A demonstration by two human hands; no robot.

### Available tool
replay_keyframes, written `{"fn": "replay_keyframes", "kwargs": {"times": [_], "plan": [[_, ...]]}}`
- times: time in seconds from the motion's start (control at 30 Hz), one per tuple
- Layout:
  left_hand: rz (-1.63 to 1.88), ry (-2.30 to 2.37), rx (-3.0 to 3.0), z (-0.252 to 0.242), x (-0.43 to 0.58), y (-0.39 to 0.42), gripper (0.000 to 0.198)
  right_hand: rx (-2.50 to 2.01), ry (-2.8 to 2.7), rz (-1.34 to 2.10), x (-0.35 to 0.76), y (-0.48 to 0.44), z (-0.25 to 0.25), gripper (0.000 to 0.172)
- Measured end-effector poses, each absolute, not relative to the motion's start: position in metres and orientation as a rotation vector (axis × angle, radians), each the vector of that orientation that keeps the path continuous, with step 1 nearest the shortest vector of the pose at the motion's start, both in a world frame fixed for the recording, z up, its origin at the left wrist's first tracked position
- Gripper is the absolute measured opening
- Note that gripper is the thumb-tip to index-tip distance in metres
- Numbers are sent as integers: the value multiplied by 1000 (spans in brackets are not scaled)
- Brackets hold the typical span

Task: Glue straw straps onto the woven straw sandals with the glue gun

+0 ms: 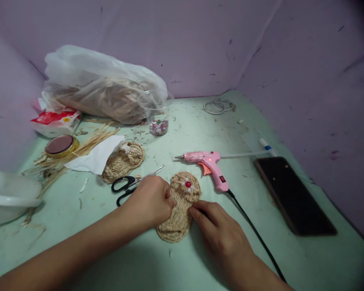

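A small woven straw slipper (177, 216) lies on the table between my hands, its strap decorated with a red bead (188, 184) and pale petals around it. My left hand (154, 198) is closed at the slipper's left edge, with the fingers curled over its side. From the right, the thumb and fingertips of my right hand (220, 226) pinch the opposite edge near the strap. Black-handled scissors (124, 185) lie partly behind my left hand. Above and right of the slipper rests a pink glue gun (210, 161), a small light glowing on it.
A second straw slipper (125, 161) with white beads lies beside white paper (97, 155). Behind are straw strands (94, 139), a bead cup (159, 125) and a filled plastic bag (106, 89). A phone (294, 196) lies right; the glue gun's cord (257, 234) runs toward me.
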State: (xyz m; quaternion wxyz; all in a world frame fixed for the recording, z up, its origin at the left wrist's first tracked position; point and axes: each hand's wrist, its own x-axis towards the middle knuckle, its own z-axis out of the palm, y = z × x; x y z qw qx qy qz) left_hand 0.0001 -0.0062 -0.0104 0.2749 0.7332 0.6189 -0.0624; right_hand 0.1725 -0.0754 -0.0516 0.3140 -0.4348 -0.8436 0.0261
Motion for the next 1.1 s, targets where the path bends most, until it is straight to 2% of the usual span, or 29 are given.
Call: {"fn": "replay_keyframes", "kwargs": {"times": [0.2, 0.43, 0.6, 0.9, 1.1], "plan": [[-330, 1716, 2083, -9, 13, -9, 22, -1059, -2297, 184, 172, -73, -49, 31], [-432, 1671, 2134, -5, 22, -6, 16, -1024, -2325, 96, 168, -70, -49, 36], [-412, 1678, 2134, -7, 22, -6, 17, -1034, -2312, 40, 165, -66, -45, 41], [-243, 1714, 2147, -10, 20, -12, 16, -1083, -2342, 114, 163, -72, -52, 23], [-145, 1534, 2042, -3, 5, -14, 24, -1095, -2286, 100, 163, -73, -51, 30]]}}
